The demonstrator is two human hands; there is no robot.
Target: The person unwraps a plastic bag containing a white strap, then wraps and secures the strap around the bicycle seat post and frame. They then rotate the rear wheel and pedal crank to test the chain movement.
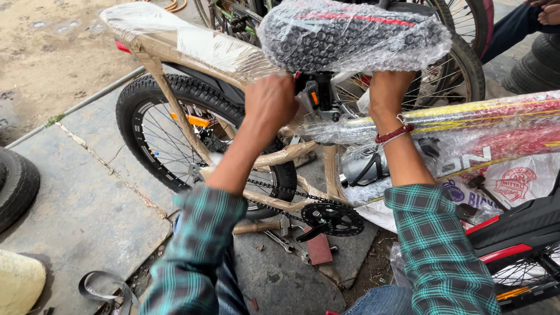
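Note:
A bicycle with a tan paper-wrapped frame (291, 153) stands in front of me, its saddle (350, 35) covered in bubble wrap. My left hand (269, 102) is curled into a fist against the black seat post clamp (315, 96) just below the saddle. On the other side of the post, my right hand (388, 90), with a red thread band at the wrist, reaches up under the saddle; its fingers are hidden. The plastic-wrapped red and yellow top tube (478, 114) runs off to the right. Chainring (332, 219) and chain hang below.
The rear wheel (151, 134) stands on concrete slabs, with a wrapped rear carrier (175, 41) above it. A hammer and spanners (280, 233) lie on the ground under the crank. A loose tyre (17, 181) lies at left, a red-black bike (519, 233) at right, and another person's legs (525, 17) are top right.

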